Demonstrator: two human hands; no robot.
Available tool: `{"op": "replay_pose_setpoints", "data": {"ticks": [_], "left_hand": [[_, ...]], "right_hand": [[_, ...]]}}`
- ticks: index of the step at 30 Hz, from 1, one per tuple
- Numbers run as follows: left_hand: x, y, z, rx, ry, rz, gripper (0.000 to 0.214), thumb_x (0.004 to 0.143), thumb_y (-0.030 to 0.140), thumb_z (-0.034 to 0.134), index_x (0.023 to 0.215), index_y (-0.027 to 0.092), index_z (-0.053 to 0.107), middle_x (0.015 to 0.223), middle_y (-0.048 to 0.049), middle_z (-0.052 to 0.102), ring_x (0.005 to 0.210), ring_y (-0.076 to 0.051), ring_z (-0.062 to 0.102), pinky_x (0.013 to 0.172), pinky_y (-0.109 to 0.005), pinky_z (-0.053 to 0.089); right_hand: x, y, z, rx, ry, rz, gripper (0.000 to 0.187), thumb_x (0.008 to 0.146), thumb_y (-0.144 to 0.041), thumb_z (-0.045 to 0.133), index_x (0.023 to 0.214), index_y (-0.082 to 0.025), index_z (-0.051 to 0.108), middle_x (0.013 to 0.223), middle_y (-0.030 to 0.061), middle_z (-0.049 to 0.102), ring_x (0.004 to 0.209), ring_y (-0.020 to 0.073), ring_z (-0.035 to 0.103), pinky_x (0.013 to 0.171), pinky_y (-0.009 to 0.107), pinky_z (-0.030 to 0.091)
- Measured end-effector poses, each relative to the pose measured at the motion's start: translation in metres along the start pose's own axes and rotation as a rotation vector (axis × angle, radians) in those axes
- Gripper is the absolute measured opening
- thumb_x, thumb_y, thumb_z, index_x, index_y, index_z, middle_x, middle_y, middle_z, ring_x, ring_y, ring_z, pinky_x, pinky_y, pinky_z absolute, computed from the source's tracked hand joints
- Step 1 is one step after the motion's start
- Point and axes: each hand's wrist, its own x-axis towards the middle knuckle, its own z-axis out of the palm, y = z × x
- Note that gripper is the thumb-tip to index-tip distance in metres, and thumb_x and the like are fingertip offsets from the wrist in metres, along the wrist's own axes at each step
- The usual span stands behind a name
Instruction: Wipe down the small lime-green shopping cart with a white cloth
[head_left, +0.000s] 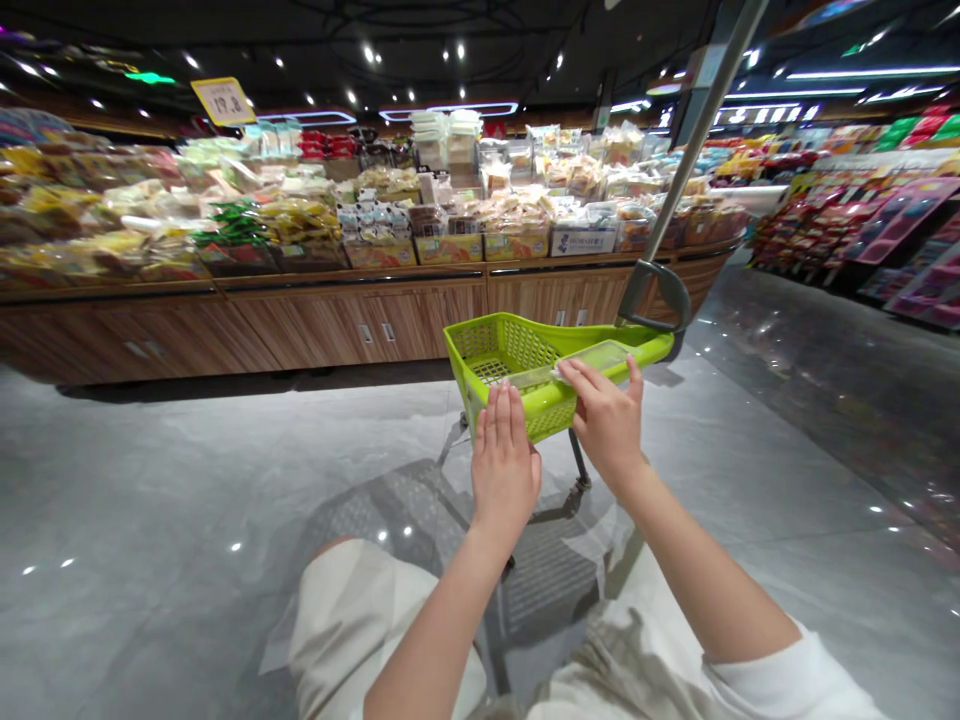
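Head view is showing a shopping cart (551, 405) with a bright lime-green plastic basket, pierced in a grid of small holes and narrowing toward its right end. A clear strip (607, 352) is running along its near rim, and a dark grey looped handle (681, 293) is rising at the narrow end. Thin dark legs (577, 458) are carrying the basket above the glossy grey floor (187, 480).

Beyond it, a wood-fronted counter (300, 320) is stretching across the view, bearing heaps of packaged goods. Green packets (236, 225) are lying along its front edge, left of the middle; a white box (583, 242) is sitting at that edge toward the right end. A price sign (223, 102) is standing above the left part. From the handle, a metal pole (690, 155) is slanting upward, crossing in front of the counter's right end. Pale trousers (360, 610) are filling the bottom of the view.

The cart is standing before the counter's front edge, just ahead of the hands. The left hand (504, 470) is lying flat against the near side, fingers straight and together, gripping nothing. The right hand (611, 420) is resting farther right, fingers partly spread over the strip and rim; whether it is pinching anything I cannot tell.
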Motion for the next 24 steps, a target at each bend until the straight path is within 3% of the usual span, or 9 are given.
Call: {"op": "replay_pose_setpoints", "data": {"ticks": [5,8,10,13,15,17,19,22,24], "left_hand": [[0.000,0.001,0.001,-0.001,0.033,-0.007,0.085,0.084,0.012,0.048,0.155,0.009,0.003,0.161,-0.0172,0.024,0.151,-0.025,0.012,0.121,-0.046,0.025],[-0.001,0.001,0.000,-0.003,0.016,-0.006,0.088,0.082,0.013,0.051,0.155,0.008,0.001,0.161,-0.0168,0.023,0.151,-0.025,0.011,0.121,-0.046,0.025],[-0.001,0.002,-0.001,-0.004,0.004,-0.001,0.089,0.082,0.014,0.052,0.154,0.006,0.001,0.162,-0.0174,0.022,0.152,-0.025,0.010,0.121,-0.045,0.024],[-0.002,0.002,-0.001,0.000,0.004,-0.004,0.086,0.083,0.015,0.052,0.155,0.006,0.004,0.162,-0.0173,0.022,0.152,-0.025,0.008,0.122,-0.045,0.023],[-0.002,0.002,-0.001,0.002,0.004,-0.005,0.085,0.083,0.014,0.051,0.155,0.007,0.004,0.162,-0.0166,0.022,0.152,-0.025,0.008,0.122,-0.044,0.023],[-0.003,0.002,0.000,-0.002,-0.001,0.000,0.087,0.083,0.014,0.052,0.155,0.006,0.003,0.162,-0.0166,0.022,0.152,-0.024,0.009,0.122,-0.044,0.022],[-0.003,0.002,0.001,-0.004,-0.002,0.004,0.087,0.083,0.015,0.052,0.154,0.005,0.003,0.162,-0.0175,0.022,0.152,-0.025,0.009,0.122,-0.044,0.023],[-0.002,0.001,0.004,0.015,0.016,-0.003,0.080,0.087,0.015,0.047,0.154,0.006,0.006,0.161,-0.0176,0.023,0.152,-0.025,0.009,0.121,-0.045,0.024],[-0.002,0.001,0.005,0.025,0.020,-0.006,0.078,0.087,0.014,0.045,0.155,0.007,0.007,0.161,-0.0169,0.023,0.152,-0.024,0.009,0.121,-0.045,0.024]], "right_hand": [[-0.010,-0.001,0.004,0.101,-0.011,-0.183,0.052,0.091,-0.006,0.039,0.140,-0.021,0.051,0.137,0.0065,0.060,0.127,0.0153,0.056,0.120,0.038,0.022],[-0.015,0.005,0.004,0.068,0.080,-0.060,0.054,0.092,-0.005,0.040,0.142,-0.024,0.048,0.134,0.0055,0.062,0.123,0.0167,0.060,0.123,0.046,0.011],[-0.019,0.006,0.005,0.072,0.126,-0.006,0.054,0.092,-0.006,0.040,0.143,-0.022,0.047,0.134,0.0067,0.062,0.125,0.0173,0.058,0.123,0.046,0.013],[-0.027,0.001,0.007,0.140,0.092,-0.149,0.054,0.094,-0.007,0.039,0.146,-0.021,0.043,0.139,0.0077,0.058,0.130,0.0154,0.053,0.121,0.039,0.022],[-0.031,0.000,0.009,0.141,0.103,-0.169,0.057,0.094,-0.008,0.040,0.148,-0.024,0.040,0.139,0.0062,0.058,0.128,0.0152,0.055,0.123,0.041,0.016],[-0.032,0.001,0.012,0.103,0.174,-0.045,0.059,0.093,-0.007,0.039,0.148,-0.028,0.039,0.138,0.0051,0.059,0.126,0.0172,0.058,0.123,0.048,0.007],[-0.032,-0.001,0.015,0.099,0.210,0.031,0.059,0.093,-0.007,0.038,0.149,-0.028,0.038,0.138,0.0058,0.059,0.127,0.0185,0.057,0.123,0.050,0.008],[-0.031,-0.010,0.019,0.160,0.169,-0.086,0.057,0.094,-0.009,0.040,0.149,-0.025,0.039,0.138,0.0067,0.058,0.129,0.0168,0.055,0.122,0.042,0.019],[-0.030,-0.013,0.021,0.159,0.159,-0.138,0.055,0.095,-0.010,0.042,0.148,-0.026,0.041,0.137,0.0063,0.060,0.126,0.0164,0.057,0.122,0.042,0.017]]}}
